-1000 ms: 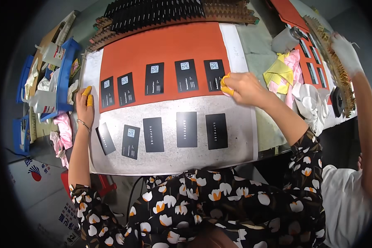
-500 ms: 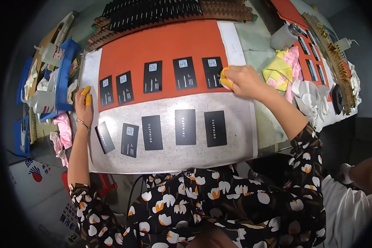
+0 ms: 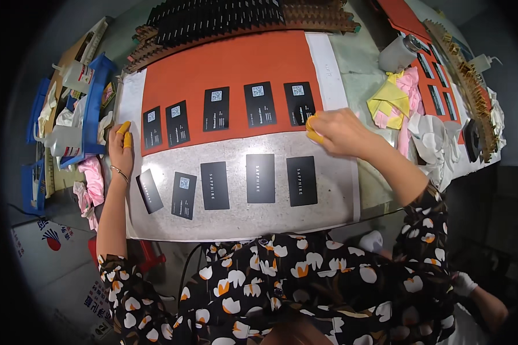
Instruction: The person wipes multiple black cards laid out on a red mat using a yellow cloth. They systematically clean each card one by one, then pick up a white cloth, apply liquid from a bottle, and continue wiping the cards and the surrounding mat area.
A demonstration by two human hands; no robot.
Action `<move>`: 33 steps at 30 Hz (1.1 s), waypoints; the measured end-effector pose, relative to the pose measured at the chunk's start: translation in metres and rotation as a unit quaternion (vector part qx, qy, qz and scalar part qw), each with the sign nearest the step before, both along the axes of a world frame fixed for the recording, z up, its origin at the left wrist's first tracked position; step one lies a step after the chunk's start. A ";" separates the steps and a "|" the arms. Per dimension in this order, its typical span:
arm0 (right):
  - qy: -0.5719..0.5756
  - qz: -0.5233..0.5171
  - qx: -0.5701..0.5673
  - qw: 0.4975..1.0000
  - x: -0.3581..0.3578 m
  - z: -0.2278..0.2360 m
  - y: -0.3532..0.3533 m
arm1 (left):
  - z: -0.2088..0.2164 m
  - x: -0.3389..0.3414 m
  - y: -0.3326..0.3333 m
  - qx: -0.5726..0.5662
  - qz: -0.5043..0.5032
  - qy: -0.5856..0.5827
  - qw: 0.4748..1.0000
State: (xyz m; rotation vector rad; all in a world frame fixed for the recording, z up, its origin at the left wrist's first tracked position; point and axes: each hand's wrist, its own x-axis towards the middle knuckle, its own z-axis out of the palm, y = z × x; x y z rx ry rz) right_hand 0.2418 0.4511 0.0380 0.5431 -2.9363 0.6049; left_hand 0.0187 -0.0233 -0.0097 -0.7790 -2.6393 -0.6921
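My right hand (image 3: 342, 131), yellow finger cots on its fingertips, is closed at the lower right corner of the rightmost black card (image 3: 299, 104). Whatever is pinched there, if anything, is hidden. That card ends a row of several black cards with silvery square codes on an orange-red sheet (image 3: 230, 63). My left hand (image 3: 121, 148), also wearing yellow finger cots, rests at the work surface's left edge with its fingers stretched out and nothing in them. Nearer me, several more black cards, one of them a code-side-up card (image 3: 183, 195), lie on a grey, scuffed board (image 3: 236, 224).
Notched brown racks (image 3: 322, 20) packed with black cards span the back. Blue bins (image 3: 92, 103) with white squeeze bottles stand left. On the right are a yellow cloth (image 3: 388, 100), a silvery canister (image 3: 398, 53), crumpled white cloths (image 3: 434, 141) and another person's gloved hand (image 3: 463, 284).
My right hand has slid down from the rightmost card's right side to its lower corner. My left hand stays at the edge. The other person at right has shifted.
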 end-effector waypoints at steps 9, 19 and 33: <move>0.032 -0.101 -0.002 0.994 -0.025 -0.004 0.011 | 0.004 0.000 0.009 -0.006 -0.007 0.011 1.000; 0.026 -0.113 0.009 0.993 -0.040 -0.005 0.012 | 0.006 0.002 0.013 -0.004 -0.001 0.027 1.000; 0.003 -0.023 -0.085 0.996 0.020 0.011 -0.004 | 0.004 0.006 0.007 0.005 -0.006 0.030 1.000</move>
